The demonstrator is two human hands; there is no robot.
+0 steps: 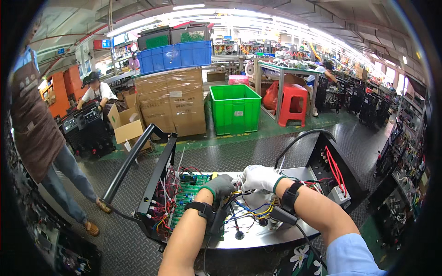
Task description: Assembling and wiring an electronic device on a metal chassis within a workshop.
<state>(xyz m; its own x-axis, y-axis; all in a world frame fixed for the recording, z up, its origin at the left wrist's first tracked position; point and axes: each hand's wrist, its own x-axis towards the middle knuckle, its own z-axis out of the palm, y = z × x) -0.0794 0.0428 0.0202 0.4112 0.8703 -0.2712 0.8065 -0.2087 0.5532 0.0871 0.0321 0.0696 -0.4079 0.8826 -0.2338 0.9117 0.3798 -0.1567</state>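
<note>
In front of me lies an opened black equipment chassis [156, 184] with a bare silver base plate [271, 237]. My left hand [220, 186], in a grey glove, and my right hand [258, 179], in a white glove, meet over its middle. Both have their fingers closed, fingertips almost touching. What they pinch is too small to tell. Just below the fingertips runs a bundle of blue, yellow and black wires [253, 209]. Beside my left hand is a green circuit board [186, 195] with red wires along its outer edge. Red cables [335, 168] hang at the right side panel.
A black bar handle [129, 163] rises at the chassis's left. Beyond are a green bin [235, 110], a red stool [293, 105], wrapped cartons [170, 103] and a blue crate [175, 56]. A person in a brown apron [39, 124] stands left; another crouches by black equipment [87, 131].
</note>
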